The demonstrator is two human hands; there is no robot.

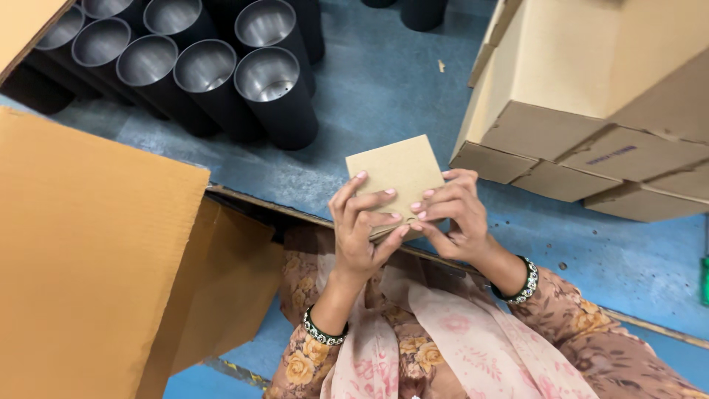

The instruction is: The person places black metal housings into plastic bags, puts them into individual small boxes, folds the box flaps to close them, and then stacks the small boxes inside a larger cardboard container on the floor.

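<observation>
At the far left a large open cardboard carton (96,251) stood with its flaps spread, and behind it, toward the top of the view, a cluster of black cylindrical tumblers (214,74) with bright metal insides stood upright and close together on the blue floor (384,81). The left hand (360,229) was raised in front of the person, its fingers curled part-way shut around the near left edge of a small flat cardboard piece (395,174), with the fingertips lying on its face and the thumb tucked under its lower edge. That small square of brown board was held up in the air between the two hands, roughly mid-frame, tilted a little and clear of the floor below it. The right hand (454,218) was likewise half closed on the piece's lower right edge, fingers bent over the front and nearly meeting the left hand's fingertips (each wrist wore a dark beaded bangle, and the sleeves were a floral print). A pale pink scarf (473,347) hung down the person's front beneath the hands. To the right, a stack of folded cardboard boxes (591,111) rose just beside the held piece without touching it, filling the upper right corner. A green object showed at the very right edge, too cut off to identify.
</observation>
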